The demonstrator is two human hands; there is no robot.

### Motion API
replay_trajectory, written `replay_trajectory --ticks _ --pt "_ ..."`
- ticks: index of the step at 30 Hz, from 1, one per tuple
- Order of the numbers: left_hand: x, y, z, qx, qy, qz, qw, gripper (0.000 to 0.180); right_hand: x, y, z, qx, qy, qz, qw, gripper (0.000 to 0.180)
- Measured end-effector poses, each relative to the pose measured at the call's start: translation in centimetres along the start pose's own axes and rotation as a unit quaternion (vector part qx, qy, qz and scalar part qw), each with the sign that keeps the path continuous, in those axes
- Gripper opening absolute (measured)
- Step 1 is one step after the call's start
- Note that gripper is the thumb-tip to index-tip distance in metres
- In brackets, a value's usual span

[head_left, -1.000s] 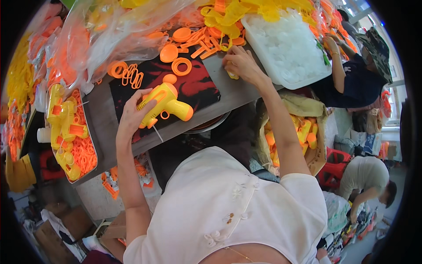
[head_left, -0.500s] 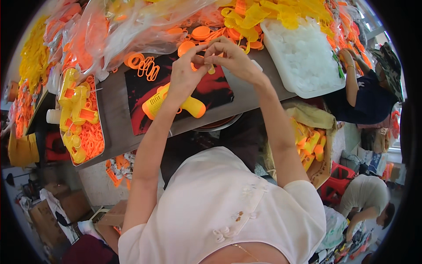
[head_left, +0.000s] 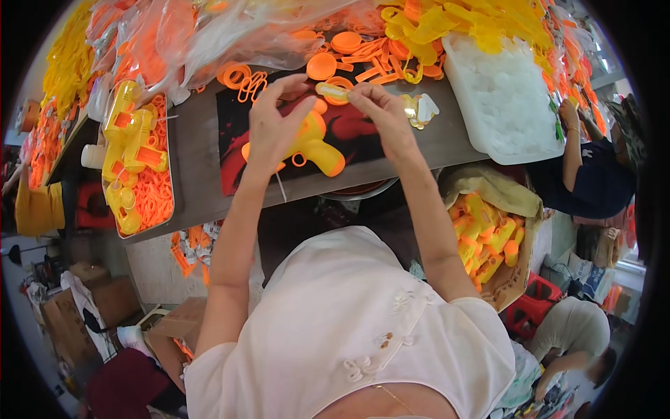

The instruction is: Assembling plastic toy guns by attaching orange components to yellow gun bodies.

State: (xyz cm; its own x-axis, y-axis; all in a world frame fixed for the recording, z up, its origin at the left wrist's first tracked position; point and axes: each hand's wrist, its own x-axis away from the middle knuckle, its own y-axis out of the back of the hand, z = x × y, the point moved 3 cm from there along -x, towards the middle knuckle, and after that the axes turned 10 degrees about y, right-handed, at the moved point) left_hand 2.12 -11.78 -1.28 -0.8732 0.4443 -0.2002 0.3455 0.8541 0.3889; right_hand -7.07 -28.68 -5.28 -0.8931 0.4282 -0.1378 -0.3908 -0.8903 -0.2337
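Note:
My right hand pinches a small pale oval piece by one end, between thumb and fingertips. My left hand is apart from it, fingers and thumb spread with nothing between them. Below the hands a yellow plastic toy gun with orange ends lies on a black and red mat, partly hidden by my left hand. Just beyond the oval piece is an orange ring-shaped part. A little sheet of shiny gold and white pieces rests on the table, right of my right hand.
To the left, a tray holds yellow toy bodies and small orange parts. A white tub of translucent pieces stands right. Below it is a box of yellow toys. Orange discs lie at the back. A co-worker's arm shows at right.
My hands, fingertips together before, have moved apart. The left has opened, and the pale oval piece now shows in the right. The whole view has shifted slightly.

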Motion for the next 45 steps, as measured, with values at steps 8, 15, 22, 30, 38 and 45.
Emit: replay_trajectory --ticks 8,15,22,30,38,45 --pt "4.1 3.9 2.8 -0.216 -0.089 0.006 0.972 0.025 -0.5 2.1 0.5 0.082 -0.045 0.063 0.994 0.014" --pt "4.7 3.8 3.3 -0.191 -0.093 -0.026 0.977 0.023 -1.2 1.2 0.7 0.17 -0.039 0.112 0.978 0.02" --pt "4.6 3.6 3.9 -0.156 -0.106 -0.042 0.981 0.022 -2.7 -1.9 -0.1 0.27 -0.006 0.208 0.94 0.028" --pt "4.7 3.4 3.9 -0.16 -0.091 -0.04 0.982 0.021 -4.0 -2.7 -1.1 0.271 -0.034 0.273 0.922 0.026" --pt "5.0 3.4 4.4 -0.126 -0.054 -0.038 0.99 0.021 -0.7 -4.3 1.7 0.441 0.349 0.307 0.768 0.023" --pt "5.0 3.1 4.2 -0.128 -0.054 -0.035 0.99 0.021 0.4 -5.3 -0.4 0.341 0.289 0.298 0.844 0.028"
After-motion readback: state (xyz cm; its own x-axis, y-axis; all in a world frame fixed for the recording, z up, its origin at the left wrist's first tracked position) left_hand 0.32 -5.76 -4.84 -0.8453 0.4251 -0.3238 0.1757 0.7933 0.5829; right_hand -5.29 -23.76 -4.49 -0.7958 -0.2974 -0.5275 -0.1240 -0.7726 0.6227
